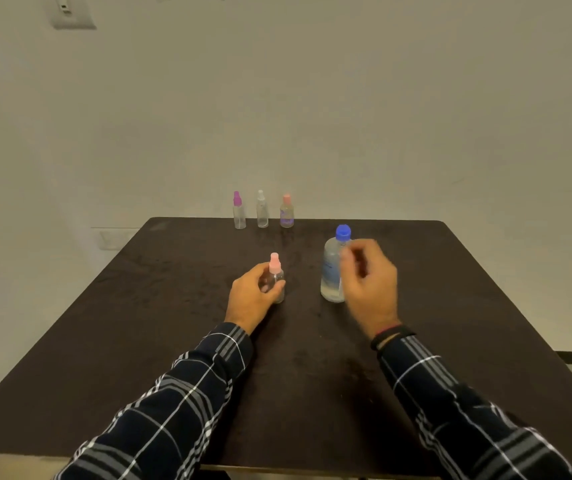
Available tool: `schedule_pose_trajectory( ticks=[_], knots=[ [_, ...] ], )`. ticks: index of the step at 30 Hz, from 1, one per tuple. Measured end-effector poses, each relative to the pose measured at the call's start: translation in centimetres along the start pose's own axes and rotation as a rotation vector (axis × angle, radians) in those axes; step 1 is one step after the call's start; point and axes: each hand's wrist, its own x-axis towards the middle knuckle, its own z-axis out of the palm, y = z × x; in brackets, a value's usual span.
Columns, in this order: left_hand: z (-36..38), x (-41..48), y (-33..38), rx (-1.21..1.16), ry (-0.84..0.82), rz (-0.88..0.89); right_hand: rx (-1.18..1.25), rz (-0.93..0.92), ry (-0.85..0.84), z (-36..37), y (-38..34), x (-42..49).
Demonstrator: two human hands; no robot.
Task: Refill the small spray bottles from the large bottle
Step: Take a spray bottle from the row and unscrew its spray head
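Dark counter (132,341), bare wall: our left hand (248,299) wraps the pink-capped spray bottle (275,270) at centre, steadying it for filling. Our right hand (371,289), blurred, curls beside the capped large bottle (329,271); whether it grips, we cannot tell. Three spare bottles (262,211) wait at the far edge.

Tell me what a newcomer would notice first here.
Mid-table, the left hand grips a pink-capped spray bottle, while the blurred right hand hovers by the large blue-capped bottle. Three more small spray bottles stand in a row at the dark table's far edge.
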Motion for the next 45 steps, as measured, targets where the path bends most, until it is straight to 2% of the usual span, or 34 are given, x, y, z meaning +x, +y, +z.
schedule_pose_trajectory(
  ticks=[1,2,4,6,10,19,25,28,30,33,36,40,42,45],
  knots=[
    [-0.1,0.1,0.0,-0.018,-0.006,-0.011,-0.018,-0.006,-0.132,1.3,-0.3,-0.5],
    [-0.3,0.2,0.1,-0.03,-0.014,-0.02,-0.054,0.07,-0.257,2.7,-0.5,-0.8],
    [-0.6,0.4,0.2,-0.038,-0.027,-0.034,-0.055,0.32,-0.411,5.5,-0.6,-0.8],
    [-0.9,0.7,0.2,-0.055,-0.032,-0.051,-0.014,0.481,-0.424,7.8,-0.4,-0.6],
    [-1.0,0.8,0.0,-0.08,-0.052,-0.089,0.049,0.608,-0.372,10.7,-0.3,0.1],
    [-0.8,0.7,-0.1,-0.126,-0.052,-0.082,0.044,0.592,-0.329,11.0,-0.1,0.2],
    [-1.1,0.7,0.2,-0.107,-0.057,-0.076,-0.035,0.475,-0.481,10.7,0.3,0.8],
    [-1.1,0.6,0.2,-0.113,-0.067,-0.078,0.049,0.467,-0.56,10.1,0.6,0.7],
    [-1.1,0.6,0.1,-0.121,-0.067,-0.094,0.096,0.543,-0.543,10.1,0.4,0.6],
    [-1.2,0.6,0.0,-0.132,-0.073,-0.107,0.091,0.612,-0.425,10.6,0.2,0.7],
    [-1.3,0.6,0.0,-0.156,-0.072,-0.098,0.039,0.537,-0.424,10.9,0.3,1.0],
    [-1.2,0.6,0.1,-0.187,-0.091,-0.096,0.076,0.424,-0.569,10.1,0.7,1.1],
    [-1.3,0.7,0.0,-0.188,-0.099,-0.119,0.092,0.481,-0.582,10.0,0.7,0.8],
    [-1.2,0.8,-0.2,-0.189,-0.097,-0.141,0.044,0.589,-0.467,10.8,0.4,0.4]
  ],
)
